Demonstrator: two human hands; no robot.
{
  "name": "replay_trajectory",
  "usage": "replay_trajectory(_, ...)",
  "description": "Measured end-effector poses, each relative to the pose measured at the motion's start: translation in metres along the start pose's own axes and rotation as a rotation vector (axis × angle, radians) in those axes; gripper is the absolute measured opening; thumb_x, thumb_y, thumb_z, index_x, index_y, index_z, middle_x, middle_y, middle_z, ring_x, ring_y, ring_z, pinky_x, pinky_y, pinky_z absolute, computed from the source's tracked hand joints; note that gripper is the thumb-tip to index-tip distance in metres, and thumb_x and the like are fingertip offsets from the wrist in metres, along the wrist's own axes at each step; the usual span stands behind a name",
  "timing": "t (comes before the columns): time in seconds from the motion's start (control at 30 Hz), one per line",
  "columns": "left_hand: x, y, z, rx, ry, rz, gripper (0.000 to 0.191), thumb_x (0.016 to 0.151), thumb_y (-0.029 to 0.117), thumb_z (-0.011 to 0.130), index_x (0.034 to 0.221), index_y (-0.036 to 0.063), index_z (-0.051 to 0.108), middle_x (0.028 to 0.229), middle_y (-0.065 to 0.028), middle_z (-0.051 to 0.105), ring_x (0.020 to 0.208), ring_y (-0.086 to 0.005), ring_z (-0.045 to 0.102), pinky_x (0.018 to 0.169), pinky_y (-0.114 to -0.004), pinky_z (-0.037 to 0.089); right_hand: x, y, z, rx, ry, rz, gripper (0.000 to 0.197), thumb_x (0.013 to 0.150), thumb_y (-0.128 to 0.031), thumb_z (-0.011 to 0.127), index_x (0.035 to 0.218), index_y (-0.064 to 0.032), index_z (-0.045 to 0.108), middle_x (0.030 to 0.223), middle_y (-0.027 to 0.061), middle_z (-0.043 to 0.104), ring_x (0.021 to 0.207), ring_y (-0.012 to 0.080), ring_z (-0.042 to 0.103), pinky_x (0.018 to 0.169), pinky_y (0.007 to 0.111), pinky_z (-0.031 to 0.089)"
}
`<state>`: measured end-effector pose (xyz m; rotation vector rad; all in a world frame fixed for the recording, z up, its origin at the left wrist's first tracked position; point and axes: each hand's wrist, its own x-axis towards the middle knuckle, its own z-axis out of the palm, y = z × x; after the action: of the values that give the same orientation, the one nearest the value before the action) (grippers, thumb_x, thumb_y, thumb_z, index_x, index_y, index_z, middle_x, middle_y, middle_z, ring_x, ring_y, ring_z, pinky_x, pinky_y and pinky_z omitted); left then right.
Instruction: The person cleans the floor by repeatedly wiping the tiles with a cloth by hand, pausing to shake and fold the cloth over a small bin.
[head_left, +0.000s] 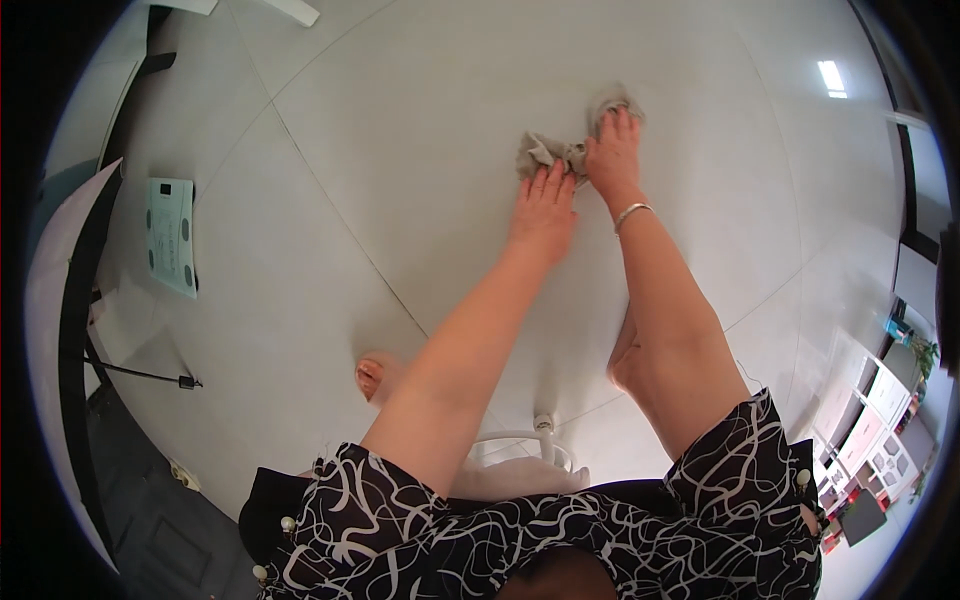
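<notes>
A crumpled greyish cloth (551, 152) lies on the pale tiled floor (450, 135) ahead of me. On its near edge rest the fingers of my left hand (544, 214), palm down. My right hand (616, 154), with a metal bangle at the wrist, presses the blurred far right part of the cloth (615, 99) against the floor. Both hands lie nearly flat, side by side, with the cloth bunched between and beneath their fingers. Whether this is one cloth or two cannot be told.
A glass bathroom scale (172, 236) is on the floor at left, with a black cable (142, 372) nearer me. My bare feet are either side of a white stand with a caster (544, 424). White drawers (889, 394) and plants appear far right.
</notes>
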<state>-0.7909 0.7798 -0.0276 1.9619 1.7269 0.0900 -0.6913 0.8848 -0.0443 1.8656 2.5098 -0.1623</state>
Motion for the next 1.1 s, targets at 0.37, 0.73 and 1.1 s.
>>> replay_trajectory(0.37, -0.084, -0.085, -0.003, -0.215, 0.586, -0.506, 0.042, 0.08, 0.016, 0.048, 0.118, 0.0021, 0.038, 0.131, -0.0175, 0.025, 0.113, -0.0345, 0.035, 0.09, -0.038, 0.034, -0.001, -0.142, 0.006, 0.237, -0.166, -0.791, 0.027, 0.078, -0.01, 0.045, 0.104, -0.0094, 0.049, 0.126, 0.0004, 0.038, 0.123, 0.0189, 0.023, 0.1, 0.038, 0.02)
replay_trajectory(0.73, -0.2, -0.037, 0.039, -0.227, 0.548, -0.464, 0.02, 0.07, 0.006, 0.056, 0.089, 0.0008, 0.053, 0.108, -0.0103, 0.049, 0.097, -0.0278, 0.047, 0.078, -0.034, 0.043, -0.155, -0.119, -0.008, 0.331, -0.305, -0.996, 0.018, 0.073, -0.011, 0.049, 0.09, -0.0048, 0.05, 0.121, 0.0057, 0.043, 0.12, 0.0226, 0.029, 0.1, 0.039, 0.022)
replay_trajectory(1.1, -0.28, 0.013, 0.141, -0.301, 0.722, -0.62, 0.018, 0.065, 0.002, 0.054, 0.083, 0.0021, 0.049, 0.101, -0.014, 0.047, 0.091, -0.0317, 0.046, 0.076, -0.038, 0.041, -0.289, -0.105, 0.033, 0.319, -0.207, -1.077, 0.02, 0.071, -0.012, 0.05, 0.087, 0.0005, 0.049, 0.117, 0.0162, 0.043, 0.116, 0.0332, 0.032, 0.097, 0.042, 0.026)
